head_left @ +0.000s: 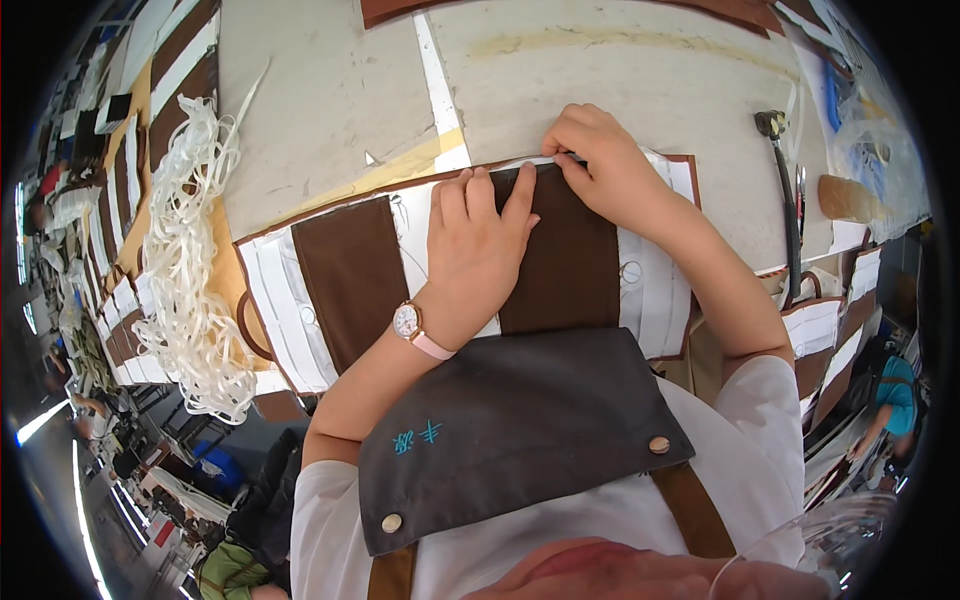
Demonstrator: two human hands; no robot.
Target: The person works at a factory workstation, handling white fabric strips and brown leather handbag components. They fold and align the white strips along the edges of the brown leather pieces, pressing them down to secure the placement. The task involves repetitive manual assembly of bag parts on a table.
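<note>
A flat brown-and-white bag panel (565, 265) with a reddish-brown edge lies before me on the table. It has dark brown sections between white strips, and round fasteners sit on the strips. My left hand (475, 235) rests flat across the middle of it, index finger stretched toward the far edge. At that edge, my right hand (600, 160) pinches the rim between thumb and curled fingers. What exactly lies under its fingertips is hidden.
A heap of white narrow tape (195, 270) is piled at the left. To the right lie a dark-handled hammer (783, 180) and an amber-coloured container (848, 198). More brown-and-white panels (825, 330) are stacked beyond my right arm. Other people work in the background.
</note>
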